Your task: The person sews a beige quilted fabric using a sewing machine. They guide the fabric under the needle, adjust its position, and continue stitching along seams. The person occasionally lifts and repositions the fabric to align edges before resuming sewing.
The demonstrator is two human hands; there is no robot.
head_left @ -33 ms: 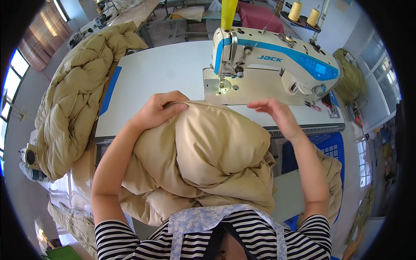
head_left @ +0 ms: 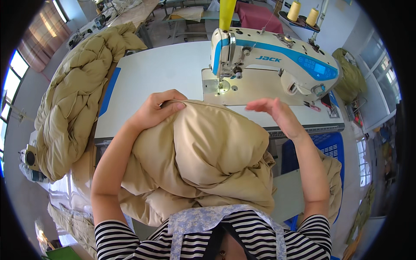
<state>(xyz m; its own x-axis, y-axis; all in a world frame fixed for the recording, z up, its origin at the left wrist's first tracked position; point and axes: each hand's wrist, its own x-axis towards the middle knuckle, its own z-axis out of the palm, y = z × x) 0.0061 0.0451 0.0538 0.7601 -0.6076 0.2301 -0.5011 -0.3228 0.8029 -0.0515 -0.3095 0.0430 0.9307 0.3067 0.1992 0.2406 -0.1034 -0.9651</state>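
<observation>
A puffy tan padded garment [head_left: 216, 143] lies bunched over my lap and against the front of the sewing table. Its far edge is pinched between the thumb and fingers of my left hand [head_left: 157, 109]. Just beyond the garment's right side, my right hand [head_left: 279, 116] is raised with its fingers stretched out, holding nothing. Ahead of both hands stands a white and blue sewing machine [head_left: 271, 56], its lit needle area [head_left: 222, 86] a short way past the garment's edge. No cloth lies under the presser foot.
More tan padded cloth [head_left: 71, 95] is heaped on the left. Thread snips [head_left: 313, 106] rest at the table's right end. A blue basket [head_left: 336, 147] with tan cloth stands below on the right. Yellow thread cones [head_left: 294, 11] sit behind the machine, near a green bundle [head_left: 349, 73].
</observation>
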